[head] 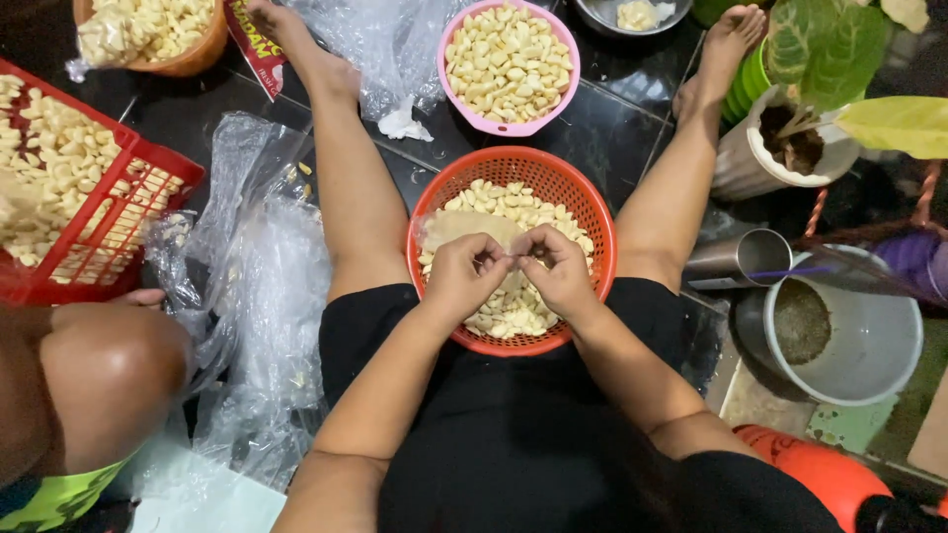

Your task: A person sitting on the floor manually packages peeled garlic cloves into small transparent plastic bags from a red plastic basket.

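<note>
Left hand [462, 272] and right hand [559, 268] meet over the orange basket [592, 212], fingertips pinching one small garlic clove [513, 259] (mostly hidden). Basket holds peeled cloves, wedged between both legs; pink bowl [566, 94] beyond.

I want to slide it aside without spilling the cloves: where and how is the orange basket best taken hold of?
Probably by the far rim of the orange basket, coming from above on the side away from the body. That arc is bare, while the left hand and right hand sit close together over the near half. A thumb-over-rim grip suits the thin lip; the mesh wall looks flexible.
</note>
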